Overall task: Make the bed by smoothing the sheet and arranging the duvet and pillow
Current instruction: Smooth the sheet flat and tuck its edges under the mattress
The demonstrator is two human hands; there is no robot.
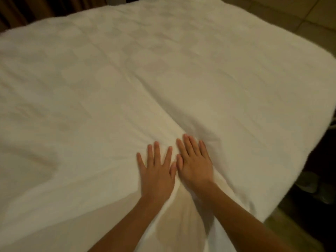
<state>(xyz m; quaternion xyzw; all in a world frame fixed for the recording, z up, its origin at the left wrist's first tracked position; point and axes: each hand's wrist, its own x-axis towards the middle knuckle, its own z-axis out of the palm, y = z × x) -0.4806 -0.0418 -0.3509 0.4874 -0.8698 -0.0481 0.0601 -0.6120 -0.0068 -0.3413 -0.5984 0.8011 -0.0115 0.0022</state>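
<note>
A white duvet (163, 73) with a faint checked weave covers nearly the whole bed. My left hand (156, 170) and my right hand (195, 160) lie flat on it side by side near the front edge, fingers straight and spread, thumbs almost touching. Both palms press on the cloth. A raised fold runs from between the hands toward the middle of the bed. Creases fan out below my wrists, and a shallow dent shows at the left. No pillow is in view.
A tiled floor (291, 13) lies beyond the bed's far right corner. Dark curtains (27, 10) hang at the top left. To the right of the bed is a dark gap with pale shoes (312, 182) on the floor.
</note>
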